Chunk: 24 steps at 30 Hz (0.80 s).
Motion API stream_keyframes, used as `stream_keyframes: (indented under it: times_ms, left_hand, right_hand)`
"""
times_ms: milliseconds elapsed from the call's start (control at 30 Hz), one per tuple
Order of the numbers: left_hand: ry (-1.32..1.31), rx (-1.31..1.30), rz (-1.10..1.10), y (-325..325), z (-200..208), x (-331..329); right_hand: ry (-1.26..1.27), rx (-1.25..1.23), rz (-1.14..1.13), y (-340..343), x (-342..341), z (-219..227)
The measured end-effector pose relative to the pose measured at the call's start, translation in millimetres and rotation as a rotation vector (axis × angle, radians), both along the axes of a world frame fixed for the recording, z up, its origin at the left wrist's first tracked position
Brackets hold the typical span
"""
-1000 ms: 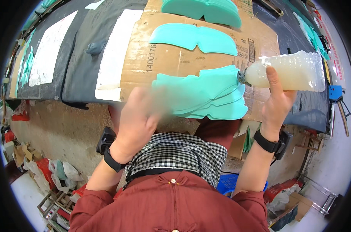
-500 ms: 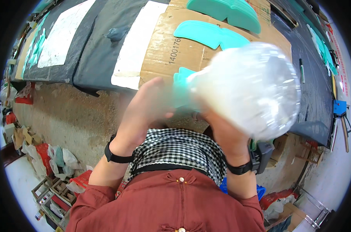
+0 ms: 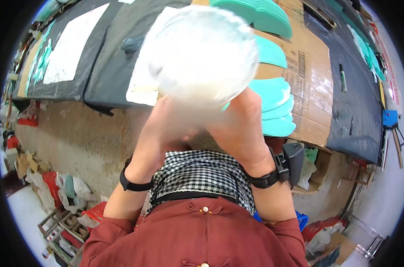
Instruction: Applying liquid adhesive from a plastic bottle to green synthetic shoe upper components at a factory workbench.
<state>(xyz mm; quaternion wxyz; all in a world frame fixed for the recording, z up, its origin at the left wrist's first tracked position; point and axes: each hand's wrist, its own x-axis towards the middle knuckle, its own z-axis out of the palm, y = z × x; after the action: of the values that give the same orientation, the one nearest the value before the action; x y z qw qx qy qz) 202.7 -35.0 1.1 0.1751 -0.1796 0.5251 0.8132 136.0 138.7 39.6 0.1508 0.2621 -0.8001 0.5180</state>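
A large round whitish thing with a shiny, crinkled clear surface is held up before me, hiding part of the table. It looks like a plastic-wrapped container or a filled bag; which, I cannot tell. Curled at its lower right edge, my right hand grips it, with the fingertips hidden. My left hand is close beneath its lower left side, its fingers smeared by motion. To the right of it, overlapping flat teal pieces with rounded ends lie on a cardboard sheet. Another teal piece lies beyond them.
A thick stack of teal pieces stands at the far edge of the cardboard. A marker pen lies on the dark table cover at right. Plastic bags and an open box stand below.
The whitish round thing has swung left and up, with my right hand moving left along with it. Teal pieces on the cardboard behind it have come into sight.
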Motion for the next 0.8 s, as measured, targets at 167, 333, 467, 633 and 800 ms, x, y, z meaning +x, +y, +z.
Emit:
stream_keyframes:
  times_ms: [167,333,467,633,800]
  left_hand:
    - [0.054,-0.065,0.053,8.1,9.0,-2.9]
    - [0.149,-0.109,0.006,10.0,13.0,-17.5]
    - [0.015,-0.088,-0.165,10.4,29.5,-35.5]
    - [0.144,-0.175,-0.106,20.4,44.8,-39.8]
    - [0.244,-0.363,-0.167,28.9,60.4,-37.9]
  right_hand:
    - [-0.281,-0.183,-0.231,57.2,-5.0,6.1]
    - [-0.119,-0.282,-0.55,143.1,-19.7,-0.3]
    - [0.021,-0.445,-0.63,192.8,-12.3,-19.4]
    - [-0.204,-1.083,-0.533,239.2,17.9,-31.7]
    - [-0.209,-1.214,-0.495,253.9,33.1,-32.5]
